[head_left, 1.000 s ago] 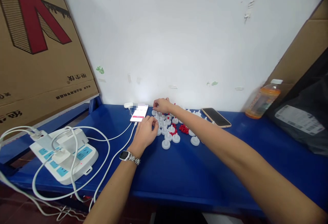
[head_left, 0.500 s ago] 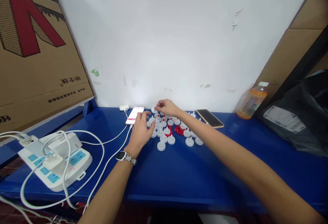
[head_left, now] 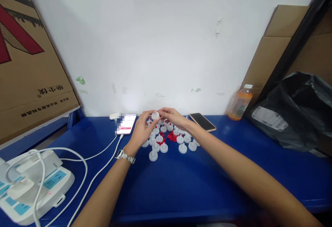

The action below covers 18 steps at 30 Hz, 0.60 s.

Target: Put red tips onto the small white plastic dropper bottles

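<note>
Grasping a white cap [head_left: 155,115] between thumb and fingers of the left hand [head_left: 142,129], raised just to the right of the lit phone [head_left: 129,125] — with the right hand [head_left: 173,117] brought up close at its right edge. Cannot tell about any grip or small piece in those right fingertips. Best, probably, to steady the cap from the left, work lightly from the right, and keep both wrists high over the other white caps [head_left: 153,156] and red pieces [head_left: 172,136] — spread across the tabletop [head_left: 166,189] to the right of that phone.

The blue table [head_left: 181,185] bears white caps [head_left: 163,147], phones [head_left: 202,121] and what look like red tips [head_left: 172,136].
</note>
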Each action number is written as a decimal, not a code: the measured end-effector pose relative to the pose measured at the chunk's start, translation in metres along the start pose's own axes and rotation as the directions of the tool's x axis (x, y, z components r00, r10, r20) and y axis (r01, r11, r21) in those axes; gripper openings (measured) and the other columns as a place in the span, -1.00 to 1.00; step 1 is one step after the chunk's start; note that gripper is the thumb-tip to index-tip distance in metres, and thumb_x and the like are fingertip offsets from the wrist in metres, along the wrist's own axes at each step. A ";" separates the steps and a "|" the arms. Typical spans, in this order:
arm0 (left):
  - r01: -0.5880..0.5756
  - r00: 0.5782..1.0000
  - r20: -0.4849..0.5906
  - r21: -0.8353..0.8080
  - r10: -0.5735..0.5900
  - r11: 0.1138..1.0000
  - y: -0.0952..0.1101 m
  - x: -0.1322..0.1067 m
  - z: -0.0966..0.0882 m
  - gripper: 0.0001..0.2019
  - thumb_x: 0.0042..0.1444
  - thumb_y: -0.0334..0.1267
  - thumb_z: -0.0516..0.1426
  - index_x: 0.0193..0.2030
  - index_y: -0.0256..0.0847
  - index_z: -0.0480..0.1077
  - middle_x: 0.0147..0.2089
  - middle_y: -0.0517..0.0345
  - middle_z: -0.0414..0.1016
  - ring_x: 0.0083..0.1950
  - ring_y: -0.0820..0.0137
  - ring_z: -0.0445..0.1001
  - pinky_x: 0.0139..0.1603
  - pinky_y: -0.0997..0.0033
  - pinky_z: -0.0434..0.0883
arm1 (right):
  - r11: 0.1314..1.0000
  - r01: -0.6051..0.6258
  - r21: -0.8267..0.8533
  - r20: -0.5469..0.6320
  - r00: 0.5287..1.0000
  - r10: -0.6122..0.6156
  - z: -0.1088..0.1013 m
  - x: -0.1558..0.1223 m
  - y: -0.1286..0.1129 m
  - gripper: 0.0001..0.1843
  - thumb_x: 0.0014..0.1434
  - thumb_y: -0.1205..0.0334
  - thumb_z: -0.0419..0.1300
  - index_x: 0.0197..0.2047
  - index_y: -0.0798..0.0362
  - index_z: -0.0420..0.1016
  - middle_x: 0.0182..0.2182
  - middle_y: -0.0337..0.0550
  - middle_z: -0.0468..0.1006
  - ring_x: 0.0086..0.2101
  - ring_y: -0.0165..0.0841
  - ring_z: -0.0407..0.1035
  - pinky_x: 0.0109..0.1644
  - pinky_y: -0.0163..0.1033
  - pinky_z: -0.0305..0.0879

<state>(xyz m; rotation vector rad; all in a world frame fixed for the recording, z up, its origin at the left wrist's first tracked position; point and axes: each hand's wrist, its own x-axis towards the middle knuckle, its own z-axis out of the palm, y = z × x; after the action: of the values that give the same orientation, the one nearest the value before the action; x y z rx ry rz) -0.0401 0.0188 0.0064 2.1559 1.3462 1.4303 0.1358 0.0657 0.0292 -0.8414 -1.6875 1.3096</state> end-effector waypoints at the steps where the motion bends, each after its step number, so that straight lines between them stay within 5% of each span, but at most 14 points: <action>1: 0.002 0.999 -0.035 -0.008 -0.002 1.000 -0.002 -0.001 0.001 -0.65 0.26 -0.01 0.13 0.10 -0.10 0.40 0.04 0.07 0.46 -0.02 0.30 0.46 -0.15 0.36 0.39 | 0.998 -0.006 0.068 0.008 1.000 0.005 0.003 0.001 0.001 -0.70 0.07 0.03 0.31 -0.23 0.08 0.49 -0.46 -0.27 0.48 -0.48 -0.47 0.30 -0.40 -0.33 0.16; 4: 0.015 0.995 -0.099 -0.006 -0.016 1.000 -0.008 -0.002 0.000 -0.64 0.23 0.01 0.15 0.08 -0.10 0.43 0.04 0.04 0.45 -0.02 0.29 0.45 -0.17 0.35 0.39 | 0.967 0.010 0.253 -0.037 0.999 -0.001 0.014 0.005 0.004 -0.66 -0.05 0.05 0.40 -0.28 0.09 0.48 -0.50 -0.30 0.46 -0.51 -0.50 0.24 -0.40 -0.32 0.16; 7: 0.044 0.994 -0.098 0.059 -0.038 0.997 -0.016 -0.002 -0.005 -0.62 0.21 0.02 0.17 0.08 -0.11 0.43 0.03 0.03 0.45 -0.03 0.27 0.44 -0.15 0.31 0.40 | 0.974 0.046 0.221 -0.121 0.992 -0.019 0.017 0.014 0.007 -0.65 -0.06 0.03 0.41 -0.37 0.08 0.43 -0.52 -0.27 0.48 -0.52 -0.48 0.25 -0.41 -0.31 0.18; 11: 0.087 0.996 -0.012 0.168 -0.087 0.982 -0.029 -0.007 -0.015 -0.63 0.19 -0.01 0.18 0.05 -0.15 0.43 -0.03 0.03 0.46 -0.06 0.25 0.44 -0.10 0.24 0.41 | 0.947 0.121 -0.298 -0.201 0.962 -0.186 0.011 0.034 0.017 -0.79 0.06 0.13 0.32 -0.41 0.07 0.43 -0.55 -0.24 0.50 -0.50 -0.42 0.34 -0.38 -0.30 0.22; 14: 0.093 0.991 0.070 0.221 -0.111 0.971 -0.037 -0.011 -0.020 -0.73 0.23 -0.06 0.12 -0.08 -0.18 0.47 -0.08 0.02 0.46 -0.05 0.23 0.44 -0.07 0.21 0.40 | 0.746 0.102 -0.658 -0.103 0.969 -0.224 0.007 0.049 0.029 -0.93 0.08 0.29 0.26 -0.40 0.09 0.46 -0.49 -0.19 0.55 -0.44 -0.40 0.38 -0.33 -0.32 0.23; 18: 0.117 0.979 0.127 0.287 -0.159 0.951 -0.040 -0.014 -0.021 -0.74 0.23 -0.07 0.09 -0.14 -0.16 0.50 -0.11 0.01 0.44 -0.03 0.18 0.42 -0.06 0.17 0.38 | 0.511 0.142 -0.848 0.065 0.984 -0.165 0.008 0.062 0.038 -0.95 0.07 0.39 0.21 -0.39 0.10 0.51 -0.44 -0.16 0.59 -0.40 -0.40 0.41 -0.29 -0.34 0.22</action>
<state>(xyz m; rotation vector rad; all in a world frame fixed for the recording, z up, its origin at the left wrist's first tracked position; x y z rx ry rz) -0.0813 0.0243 -0.0156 2.2286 1.6890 1.0576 0.1022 0.1256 0.0040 -1.1920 -2.3446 0.2336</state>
